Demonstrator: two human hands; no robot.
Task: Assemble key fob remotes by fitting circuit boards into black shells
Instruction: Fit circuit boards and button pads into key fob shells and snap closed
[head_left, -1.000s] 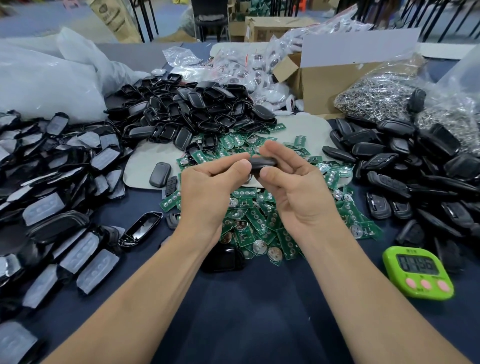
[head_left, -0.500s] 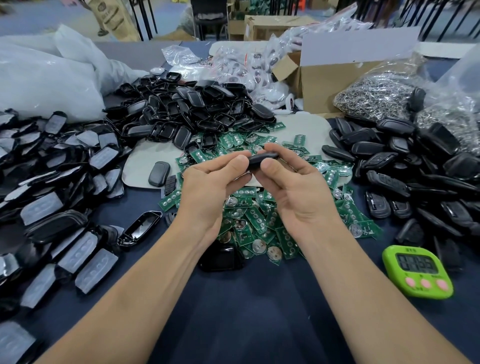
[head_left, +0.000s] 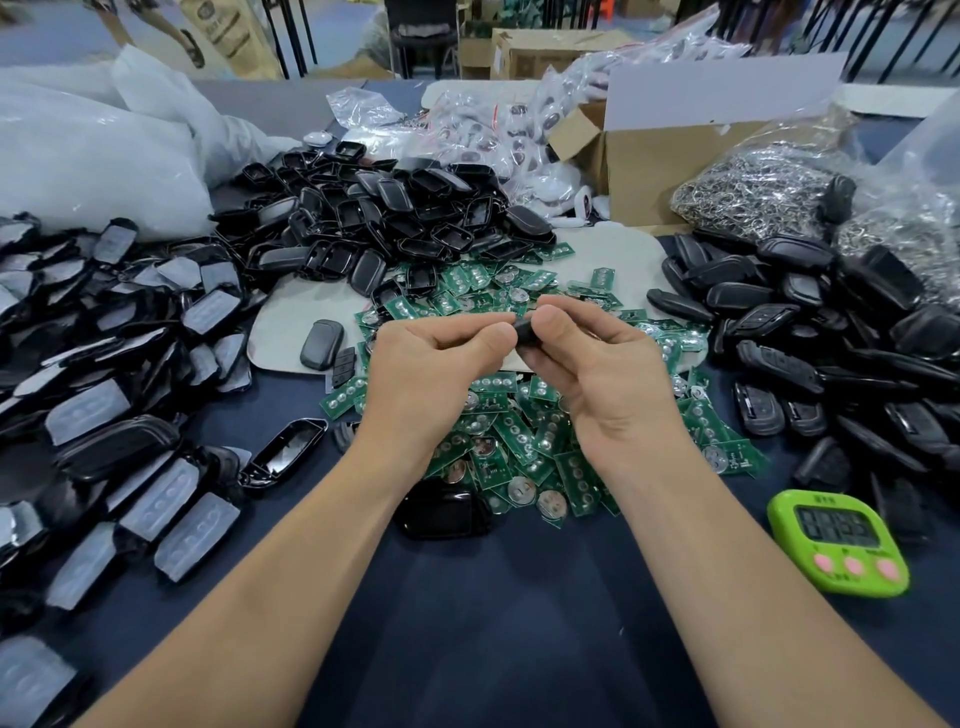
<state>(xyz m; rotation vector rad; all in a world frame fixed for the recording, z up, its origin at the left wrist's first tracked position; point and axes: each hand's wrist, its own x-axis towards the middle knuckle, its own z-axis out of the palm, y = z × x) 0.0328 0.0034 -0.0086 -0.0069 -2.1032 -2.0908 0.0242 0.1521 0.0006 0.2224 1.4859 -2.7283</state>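
Both hands meet above the middle of the table around one small black key fob shell (head_left: 525, 331). My left hand (head_left: 426, 374) pinches its left end between thumb and fingers. My right hand (head_left: 597, 374) grips its right end, thumb on top, and hides most of the shell. Whether a board sits inside cannot be seen. Below the hands lies a heap of green circuit boards (head_left: 524, 447) with round coin cells. A pile of empty black shells (head_left: 384, 223) lies behind the boards.
Shell halves with clear button pads (head_left: 104, 364) cover the left side. Closed black fobs (head_left: 831, 353) are heaped on the right. A green timer (head_left: 837, 540) sits front right. A cardboard box (head_left: 675, 156) and bags of metal rings (head_left: 763, 192) stand behind. A glossy shell (head_left: 441, 512) lies under my left wrist.
The hands have closed in on the black shell, so less of it shows now. Both have stayed above the circuit board heap.
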